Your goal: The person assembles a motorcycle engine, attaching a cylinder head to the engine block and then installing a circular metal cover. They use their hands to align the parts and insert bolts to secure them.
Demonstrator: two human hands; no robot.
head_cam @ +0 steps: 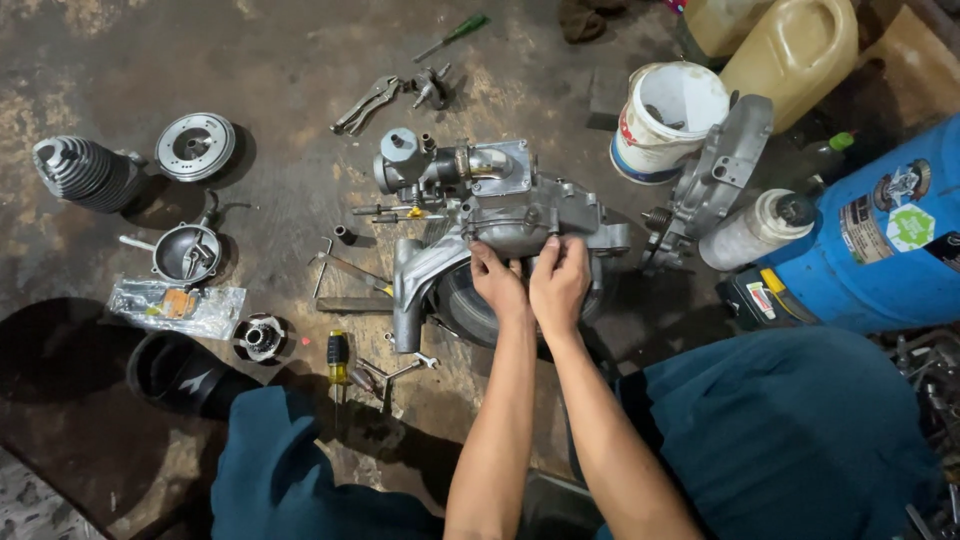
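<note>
A grey metal engine case (500,215) with a carburettor on top lies on the stained floor, with a black tyre (470,310) under its near side. My left hand (498,283) and my right hand (560,280) sit side by side on the case's near edge, fingers curled onto the metal. Whether they pinch a small part there is hidden by the fingers. A yellow-handled screwdriver (338,355) and a small wrench (400,370) lie just left of my forearms.
Left of the engine lie a finned cylinder (85,172), a round flywheel (195,146), a cover plate (187,252), a plastic bag of parts (175,305) and a black shoe (185,375). Locking pliers (365,103), a white bucket (668,120), a yellow jerrycan (790,50) and a blue drum (880,240) stand behind and right.
</note>
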